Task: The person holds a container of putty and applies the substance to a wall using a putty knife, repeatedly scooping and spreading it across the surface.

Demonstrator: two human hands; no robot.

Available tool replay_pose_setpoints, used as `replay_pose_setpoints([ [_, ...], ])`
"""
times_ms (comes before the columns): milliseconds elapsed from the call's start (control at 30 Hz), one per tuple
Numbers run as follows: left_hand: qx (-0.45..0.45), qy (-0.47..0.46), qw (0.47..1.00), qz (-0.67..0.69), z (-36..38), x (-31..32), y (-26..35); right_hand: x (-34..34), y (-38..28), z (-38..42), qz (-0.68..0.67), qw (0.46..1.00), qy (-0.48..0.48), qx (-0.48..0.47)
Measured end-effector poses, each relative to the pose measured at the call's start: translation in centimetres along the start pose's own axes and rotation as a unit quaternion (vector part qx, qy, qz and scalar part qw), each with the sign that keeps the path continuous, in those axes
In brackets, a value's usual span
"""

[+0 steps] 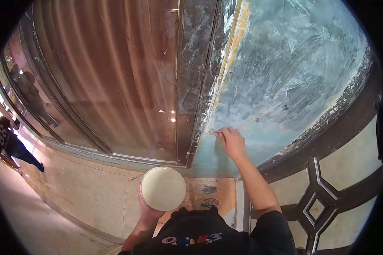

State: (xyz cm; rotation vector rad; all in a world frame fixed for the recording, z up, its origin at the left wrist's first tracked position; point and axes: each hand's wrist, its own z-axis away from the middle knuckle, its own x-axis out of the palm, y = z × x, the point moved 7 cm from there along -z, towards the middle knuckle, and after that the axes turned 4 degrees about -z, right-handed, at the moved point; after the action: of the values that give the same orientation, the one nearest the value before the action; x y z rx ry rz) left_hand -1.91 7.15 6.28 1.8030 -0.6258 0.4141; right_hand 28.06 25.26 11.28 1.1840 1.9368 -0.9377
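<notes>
My right hand [233, 142] is closed on a small, thin tool with a pale tip, which looks like a putty knife [212, 133]. Its tip points left, close to the edge where the blue-green wall [259, 136] meets the dark window frame [192, 127]. Whitish smears and bare patches mark the wall above the hand. Low in front of my body, my left hand [147, 207] grips a round bucket [163, 188] from its left side and below. A smooth cream-coloured surface fills the bucket's top. Most of the left fingers are hidden beneath it.
A large glass pane [115, 85] with brown curtains behind it rises at the left. On the right stands a dark metal door [319, 199] with pale panels. Tiled floor [85, 182] and a printed cardboard sheet [217, 191] lie below. Another person [12, 142] stands far left.
</notes>
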Motion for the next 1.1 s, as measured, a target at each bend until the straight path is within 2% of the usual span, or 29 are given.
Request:
replay_pose_setpoints([
  [33,-0.096,0.06,0.985,0.128,0.2,-1.1,-1.7,0.4,0.3,0.0,-0.009,1.0,0.001,-0.003],
  [67,-0.189,0.119,0.942,0.252,0.8,-1.8,-3.5,-0.1,0.1,-0.2,-0.009,1.0,0.002,-0.004],
  [100,-0.188,0.119,0.942,0.252,1.2,-2.8,-4.3,-0.9,-0.2,-0.6,-0.001,1.0,0.009,0.009],
  [133,-0.127,0.087,0.987,0.035,1.5,-4.3,-4.4,-1.4,-0.4,-0.8,0.006,1.0,0.016,0.023],
  [167,-0.062,0.049,0.98,-0.184,1.3,-4.0,-3.4,-1.5,-0.5,-0.7,0.006,1.0,0.015,0.024],
  [200,-0.064,0.049,0.98,-0.184,1.4,-4.0,-3.4,-1.7,-0.8,-0.5,-0.007,1.0,0.019,0.016],
  [367,-0.023,-0.01,0.998,0.05,-0.1,0.5,-0.6,0.7,0.0,1.0,-0.017,1.0,-0.017,0.002],
  [467,-0.002,-0.042,0.993,0.113,-0.9,2.3,0.7,0.0,0.8,0.5,-0.038,0.997,0.018,0.058],
  [500,-0.003,-0.041,0.993,0.112,-0.7,1.8,0.4,-0.6,0.7,0.4,-0.045,0.997,0.05,0.039],
  [533,-0.088,0.083,0.973,0.195,0.0,-0.8,-1.5,-0.7,0.6,0.5,-0.046,0.997,0.049,0.04],
  [567,-0.171,0.204,0.925,0.272,0.9,-2.4,-3.4,-0.9,0.3,0.5,-0.042,0.998,0.046,0.027],
  [600,-0.172,0.204,0.925,0.271,1.1,-2.7,-3.8,-1.0,0.1,0.5,-0.039,0.998,0.044,0.014],
  [633,-0.039,0.094,0.995,-0.01,0.2,-2.2,-1.6,-0.7,0.3,0.5,-0.038,0.998,0.044,0.015],
  [667,0.099,-0.027,0.952,-0.289,0.3,-0.1,0.0,0.0,0.4,0.5,-0.031,0.999,0.019,0.017],
  [733,0.096,-0.023,0.954,-0.282,0.5,0.0,-0.2,0.4,0.8,0.6,-0.024,1.0,-0.004,0.019],
  [800,0.098,-0.017,0.956,-0.275,0.3,-0.2,-0.3,-1.4,0.8,0.1,-0.032,0.996,0.076,0.039],
  [833,-0.047,0.047,0.994,-0.092,0.1,-1.7,-2.2,-2.2,0.5,0.2,-0.045,0.992,0.107,0.045],
  [867,-0.19,0.109,0.971,0.097,0.6,-2.0,-4.0,-2.3,0.4,0.4,-0.045,0.992,0.108,0.045],
  [900,-0.191,0.108,0.971,0.097,0.4,-1.6,-3.7,-2.3,0.3,0.6,-0.045,0.993,0.104,0.038],
  [933,-0.151,0.061,0.986,0.03,-0.1,-0.6,-2.7,-2.3,0.1,0.8,-0.044,0.993,0.101,0.031],
  [967,-0.111,0.014,0.993,-0.037,-0.4,0.4,-1.7,-1.8,-0.3,0.9,-0.041,0.997,0.054,0.039],
  [1000,-0.112,0.012,0.993,-0.037,-0.4,-0.1,-2.2,-1.2,0.1,1.1,-0.04,0.997,0.055,0.041],
  [1033,-0.184,0.053,0.973,0.129,0.0,-1.2,-4.1,0.0,0.7,1.3,-0.029,0.998,0.043,0.035],
  [1067,-0.249,0.093,0.92,0.29,0.1,-1.1,-5.2,0.0,0.4,1.0,-0.019,0.999,0.031,0.028],
  [1100,-0.248,0.091,0.92,0.29,0.1,-1.0,-5.2,-0.4,0.4,0.7,-0.019,0.999,0.033,0.027],
])
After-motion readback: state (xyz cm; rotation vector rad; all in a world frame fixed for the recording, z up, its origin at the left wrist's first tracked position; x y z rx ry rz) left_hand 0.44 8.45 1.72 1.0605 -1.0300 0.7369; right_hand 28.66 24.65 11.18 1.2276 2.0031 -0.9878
